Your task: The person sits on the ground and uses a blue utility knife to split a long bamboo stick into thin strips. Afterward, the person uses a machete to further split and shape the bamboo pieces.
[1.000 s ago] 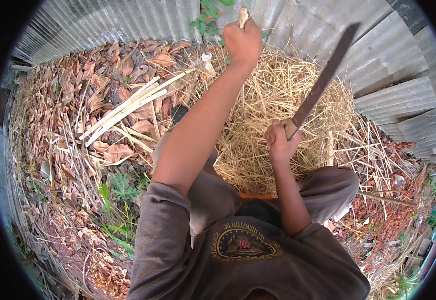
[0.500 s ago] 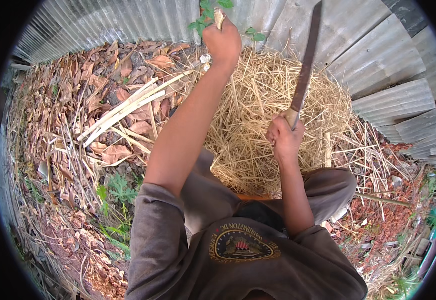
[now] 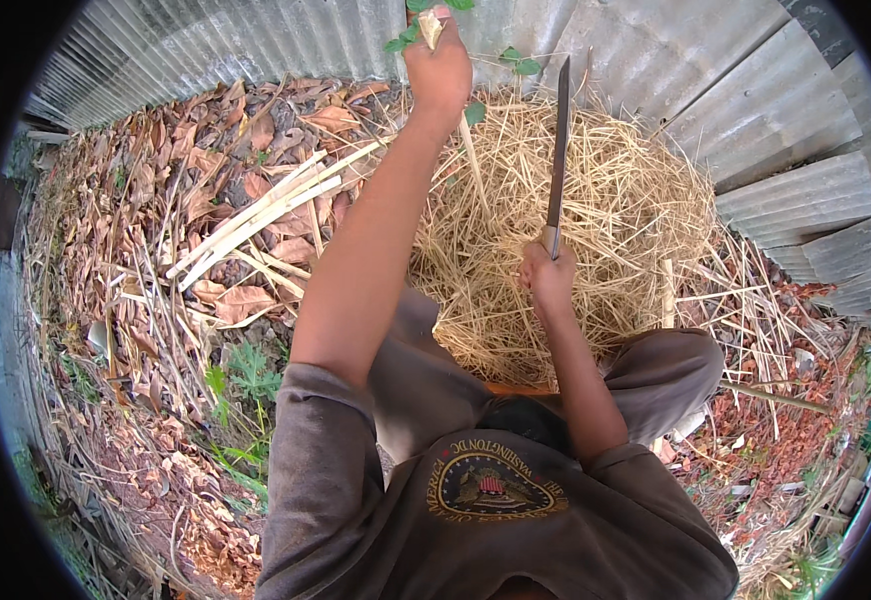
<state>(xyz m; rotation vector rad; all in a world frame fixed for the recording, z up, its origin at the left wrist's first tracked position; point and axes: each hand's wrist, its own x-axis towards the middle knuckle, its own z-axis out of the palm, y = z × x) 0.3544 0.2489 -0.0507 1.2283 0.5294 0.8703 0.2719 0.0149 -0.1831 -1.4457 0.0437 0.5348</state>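
My left hand (image 3: 439,78), stretched far out near the metal sheets, is closed round a pale wooden stick (image 3: 432,27). Its cut end pokes out above my fist; a pale length slanting down into the straw below may be the same piece. In my right hand (image 3: 551,278) I grip a machete (image 3: 560,150) by its handle, the long dark blade pointing up and away. The blade is to the right of my left hand and apart from the stick. Beneath both hands spreads a heap of dry straw-like shavings (image 3: 596,220).
Split pale strips (image 3: 261,222) lie on dry brown leaves (image 3: 241,300) at the left. Corrugated metal sheets (image 3: 306,45) stand along the far side and right. A green plant (image 3: 254,375) grows near my left elbow. Thin sticks (image 3: 741,300) lie right of the heap.
The machete has come down and swung left, its blade now more upright. My right hand has dropped slightly left and lower; my left hand keeps its hold, nearly in place.
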